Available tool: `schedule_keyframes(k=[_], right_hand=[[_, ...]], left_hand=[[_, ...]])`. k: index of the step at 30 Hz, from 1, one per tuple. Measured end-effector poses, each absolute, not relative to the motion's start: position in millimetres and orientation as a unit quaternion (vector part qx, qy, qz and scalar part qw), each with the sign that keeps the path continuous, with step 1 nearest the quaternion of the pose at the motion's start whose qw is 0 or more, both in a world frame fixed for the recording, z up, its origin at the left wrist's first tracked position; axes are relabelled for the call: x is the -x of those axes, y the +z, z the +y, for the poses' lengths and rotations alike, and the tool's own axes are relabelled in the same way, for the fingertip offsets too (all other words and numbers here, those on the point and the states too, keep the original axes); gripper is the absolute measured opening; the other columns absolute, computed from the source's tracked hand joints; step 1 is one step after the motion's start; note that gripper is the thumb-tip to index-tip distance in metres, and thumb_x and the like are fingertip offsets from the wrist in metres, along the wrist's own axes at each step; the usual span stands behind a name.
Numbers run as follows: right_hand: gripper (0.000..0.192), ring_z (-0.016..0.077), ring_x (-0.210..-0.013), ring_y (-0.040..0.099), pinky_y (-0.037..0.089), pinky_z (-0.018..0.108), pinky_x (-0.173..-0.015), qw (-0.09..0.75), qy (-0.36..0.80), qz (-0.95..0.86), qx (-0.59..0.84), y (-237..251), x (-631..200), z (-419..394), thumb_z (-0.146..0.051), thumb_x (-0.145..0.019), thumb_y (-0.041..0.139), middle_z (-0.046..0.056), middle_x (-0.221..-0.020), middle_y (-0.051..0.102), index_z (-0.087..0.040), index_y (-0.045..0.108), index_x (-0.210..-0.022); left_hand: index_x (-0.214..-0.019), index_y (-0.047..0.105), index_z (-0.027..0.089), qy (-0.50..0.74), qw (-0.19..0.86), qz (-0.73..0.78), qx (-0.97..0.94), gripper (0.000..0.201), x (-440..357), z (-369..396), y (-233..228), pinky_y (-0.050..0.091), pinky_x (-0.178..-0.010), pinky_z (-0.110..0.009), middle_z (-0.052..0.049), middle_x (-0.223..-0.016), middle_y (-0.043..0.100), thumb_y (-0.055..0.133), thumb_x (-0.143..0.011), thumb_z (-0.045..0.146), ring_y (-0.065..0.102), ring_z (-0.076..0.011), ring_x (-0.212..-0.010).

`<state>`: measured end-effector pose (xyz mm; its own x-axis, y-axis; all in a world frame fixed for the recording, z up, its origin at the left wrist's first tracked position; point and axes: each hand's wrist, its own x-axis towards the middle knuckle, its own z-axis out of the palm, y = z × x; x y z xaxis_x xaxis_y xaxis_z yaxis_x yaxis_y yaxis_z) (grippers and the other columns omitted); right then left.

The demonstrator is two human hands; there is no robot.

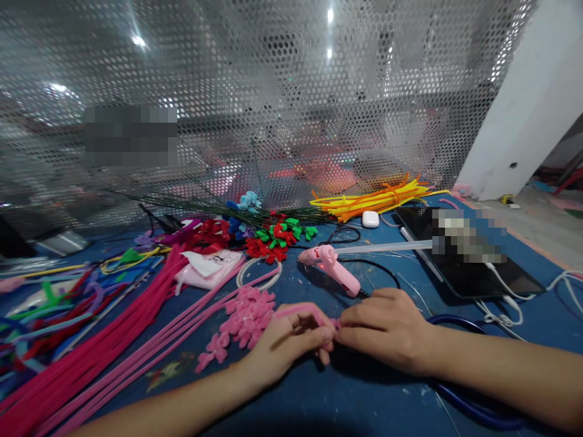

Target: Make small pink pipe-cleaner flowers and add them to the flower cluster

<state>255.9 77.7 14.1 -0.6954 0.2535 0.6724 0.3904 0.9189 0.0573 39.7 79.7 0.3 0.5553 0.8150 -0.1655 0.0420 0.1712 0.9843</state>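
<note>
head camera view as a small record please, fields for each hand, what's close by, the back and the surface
left hand: pinching a thin pink fuzzy stem, bent
right hand: fingertips at the same stem, close to the left hand's
beside left hand: heap of pink fuzzy flower shapes
beyond hands: pink plastic glue gun with a translucent glue stick
right side: flat black tablet, white cable plugged in
back: yellow and orange fuzzy stems, bundled; perforated grey metal screen behind
surface: scuffed blue tabletop
</note>
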Motion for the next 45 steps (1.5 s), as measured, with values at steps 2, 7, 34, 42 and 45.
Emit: schedule_keyframes(k=[2,7,34,42,45], right_hand=[[0.027,0.0071,-0.063,0.058,0.033,0.026,-0.055,0.354,-0.103,-0.913,0.174,14,-255,77,-0.019,-0.096,0.039,-0.001,-0.081,0.068,-0.017,0.064,-0.088],[0.026,0.0078,-0.058,0.054,0.030,0.027,-0.053,0.348,-0.123,-0.914,0.168,14,-253,75,-0.019,-0.095,0.043,-0.003,-0.079,0.068,-0.017,0.063,-0.078],[0.008,0.0107,-0.075,0.061,0.046,0.022,-0.068,0.419,0.265,-0.835,0.240,12,-249,72,-0.011,-0.082,0.053,0.002,-0.084,0.065,-0.017,0.056,-0.084],[0.009,0.0113,-0.072,0.061,0.045,0.022,-0.069,0.407,0.311,-0.814,0.275,12,-243,67,-0.008,-0.074,0.060,0.001,-0.077,0.066,-0.017,0.059,-0.075],[0.009,0.0116,-0.071,0.061,0.044,0.022,-0.068,0.392,0.319,-0.808,0.301,11,-243,68,-0.008,-0.074,0.061,0.001,-0.076,0.066,-0.017,0.060,-0.075]], left_hand=[[-0.079,0.063,0.013,0.289,0.658,0.372,-0.588,0.019,-39,79,1,0.049,-0.057,-0.023,-0.002,-0.068,0.065,0.067,-0.079,0.031,0.064,-0.0130,-0.057],[-0.074,0.062,0.013,0.278,0.613,0.383,-0.633,0.022,-44,74,10,0.048,-0.055,-0.023,-0.003,-0.063,0.066,0.066,-0.078,0.034,0.064,-0.0145,-0.055],[-0.077,0.067,0.019,0.401,0.396,0.393,-0.727,0.004,-50,62,11,0.048,-0.071,-0.027,-0.003,-0.078,0.067,0.069,-0.077,0.022,0.062,-0.0169,-0.075],[-0.081,0.069,0.019,0.451,0.264,0.267,-0.810,0.011,-49,64,10,0.050,-0.065,-0.025,-0.003,-0.073,0.066,0.071,-0.074,0.010,0.063,-0.0151,-0.069],[-0.081,0.069,0.017,0.458,0.262,0.262,-0.808,0.011,-50,64,8,0.051,-0.063,-0.022,-0.003,-0.073,0.066,0.070,-0.075,0.008,0.064,-0.0136,-0.068]])
